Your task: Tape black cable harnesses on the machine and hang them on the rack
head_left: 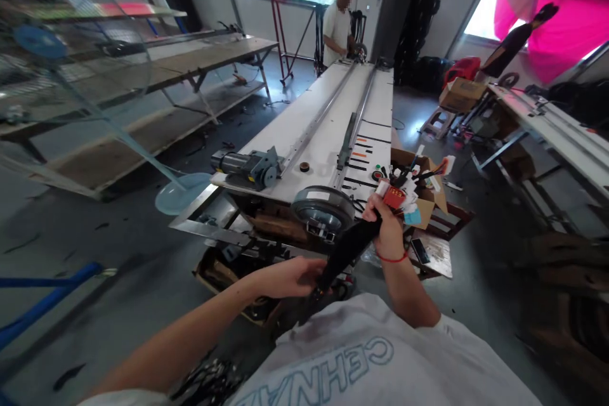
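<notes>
A thick black bundle (349,252) runs diagonally in front of my body. My right hand (386,225) is closed round its upper end, where white connectors and a red label (394,196) stick out. Lower down, my left hand (297,276) has its fingers curled against the bundle's narrower part. Just beyond the bundle, a black wheel (323,206) sits at the near end of the long white table (295,133).
A motor (250,167) and a tape roll (304,167) are on the table's near left. To the right stands a cardboard box (425,212) beside a phone (420,250). Another person (337,28) stands at the far end. A fan (40,41) is at left.
</notes>
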Demonstrator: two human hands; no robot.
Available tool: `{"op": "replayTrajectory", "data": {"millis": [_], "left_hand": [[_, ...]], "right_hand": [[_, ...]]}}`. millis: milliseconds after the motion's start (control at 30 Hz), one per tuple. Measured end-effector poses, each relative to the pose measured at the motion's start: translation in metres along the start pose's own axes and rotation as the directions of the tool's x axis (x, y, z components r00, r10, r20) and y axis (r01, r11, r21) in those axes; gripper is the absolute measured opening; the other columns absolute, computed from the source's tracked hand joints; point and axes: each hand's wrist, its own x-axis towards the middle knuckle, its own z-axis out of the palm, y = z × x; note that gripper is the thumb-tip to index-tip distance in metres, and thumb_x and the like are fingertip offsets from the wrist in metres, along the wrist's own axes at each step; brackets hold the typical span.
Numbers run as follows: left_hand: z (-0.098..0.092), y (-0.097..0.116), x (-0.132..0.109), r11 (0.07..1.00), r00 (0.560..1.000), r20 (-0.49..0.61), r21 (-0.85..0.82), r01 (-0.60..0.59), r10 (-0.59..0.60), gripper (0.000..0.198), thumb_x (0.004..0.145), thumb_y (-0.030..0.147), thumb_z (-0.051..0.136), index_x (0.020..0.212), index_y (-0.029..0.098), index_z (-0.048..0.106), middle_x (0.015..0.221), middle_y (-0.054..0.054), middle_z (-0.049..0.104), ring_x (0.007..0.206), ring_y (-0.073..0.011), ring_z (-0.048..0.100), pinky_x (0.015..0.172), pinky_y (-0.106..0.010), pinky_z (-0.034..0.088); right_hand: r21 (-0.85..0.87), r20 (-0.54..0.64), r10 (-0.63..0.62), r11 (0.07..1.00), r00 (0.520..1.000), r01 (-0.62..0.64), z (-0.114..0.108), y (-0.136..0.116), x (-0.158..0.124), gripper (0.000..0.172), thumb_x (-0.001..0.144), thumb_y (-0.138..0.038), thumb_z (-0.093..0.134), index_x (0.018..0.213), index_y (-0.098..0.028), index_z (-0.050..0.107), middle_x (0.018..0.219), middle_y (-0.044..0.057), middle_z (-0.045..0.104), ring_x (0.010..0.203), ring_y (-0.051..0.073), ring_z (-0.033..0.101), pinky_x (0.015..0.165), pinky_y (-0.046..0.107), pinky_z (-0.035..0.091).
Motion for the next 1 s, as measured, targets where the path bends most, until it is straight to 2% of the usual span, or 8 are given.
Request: {"op": "replayTrajectory", "data": {"millis": [100,233,400,500,600,700,833,1000], "left_hand": [[0.001,0.007,0.004,0.956,0.992,-0.125,0.289,0.052,-0.016,0.033,0.074,0.014,0.057,0.104,0.018,0.068,0.088,-0.002,0.074,0.076,-0.0180,0.066,0.065,-0.021,0.046],[0.005,0.009,0.010,0.807,0.977,-0.203,0.565,0.173,-0.067,0.030,0.080,0.021,0.056,0.107,0.018,0.068,0.070,-0.003,0.069,0.063,-0.0202,0.063,0.058,-0.023,0.042],[0.011,-0.004,0.019,0.620,0.968,-0.239,0.749,0.231,-0.072,0.030,0.086,0.026,0.053,0.110,0.015,0.067,0.071,-0.009,0.068,0.065,-0.0240,0.065,0.065,-0.028,0.048],[0.011,-0.008,0.022,0.618,0.978,-0.206,0.765,0.183,-0.035,0.029,0.086,0.026,0.055,0.106,0.011,0.068,0.079,-0.014,0.069,0.073,-0.0273,0.066,0.070,-0.033,0.051],[0.007,-0.005,0.020,0.772,0.980,-0.201,0.621,0.134,-0.008,0.026,0.088,0.027,0.051,0.100,0.011,0.067,0.086,-0.015,0.068,0.080,-0.0266,0.066,0.077,-0.034,0.050],[0.009,-0.005,0.020,0.981,0.990,-0.097,0.180,-0.079,0.097,0.039,0.096,0.044,0.041,0.105,0.014,0.063,0.094,-0.011,0.068,0.087,-0.0219,0.063,0.083,-0.031,0.049],[0.030,-0.018,0.034,0.909,0.978,-0.074,-0.361,-0.208,0.194,0.069,0.080,0.080,0.048,0.094,0.014,0.058,0.066,0.000,0.056,0.061,-0.0127,0.052,0.064,-0.025,0.046],[0.033,-0.015,0.025,0.890,0.972,-0.211,-0.417,-0.186,0.104,0.066,0.079,0.083,0.047,0.079,0.016,0.050,0.052,0.007,0.040,0.045,-0.0077,0.035,0.050,-0.022,0.036]], "right_hand": [[-0.009,-0.007,0.004,1.000,1.000,-0.004,0.000,0.003,0.002,0.040,0.062,-0.039,0.082,0.060,-0.018,0.048,0.055,-0.006,0.043,0.045,0.003,0.033,0.043,0.018,0.031],[0.006,0.019,0.032,0.999,0.999,-0.032,-0.004,0.001,0.004,0.040,0.062,-0.037,0.083,0.062,-0.018,0.048,0.057,-0.006,0.043,0.044,0.003,0.032,0.042,0.018,0.029],[0.037,-0.009,0.028,0.999,1.000,-0.028,-0.008,-0.001,0.005,0.040,0.059,-0.034,0.083,0.064,-0.019,0.047,0.056,-0.007,0.041,0.044,0.003,0.031,0.042,0.017,0.029],[0.027,0.007,0.033,0.999,0.999,-0.034,-0.009,0.001,0.005,0.038,0.061,-0.034,0.082,0.066,-0.019,0.048,0.055,-0.008,0.039,0.044,0.003,0.030,0.042,0.017,0.029],[0.020,0.030,0.020,1.000,0.999,-0.020,-0.006,0.000,0.002,0.037,0.064,-0.035,0.081,0.064,-0.019,0.047,0.055,-0.008,0.037,0.045,0.004,0.031,0.043,0.018,0.031],[0.078,0.057,-0.045,0.996,0.997,0.041,-0.004,-0.008,-0.001,0.034,0.067,-0.033,0.079,0.065,-0.019,0.048,0.057,-0.008,0.036,0.045,0.004,0.030,0.045,0.017,0.033],[0.153,0.066,-0.082,0.986,0.994,0.071,-0.008,-0.026,0.001,0.030,0.069,-0.030,0.081,0.087,-0.023,0.059,0.068,-0.007,0.045,0.049,0.005,0.036,0.049,0.018,0.039],[0.067,0.110,0.008,0.998,0.994,-0.016,-0.017,-0.021,0.023,0.035,0.068,-0.041,0.083,0.083,-0.022,0.058,0.075,-0.005,0.051,0.057,0.006,0.045,0.059,0.021,0.047]]}}
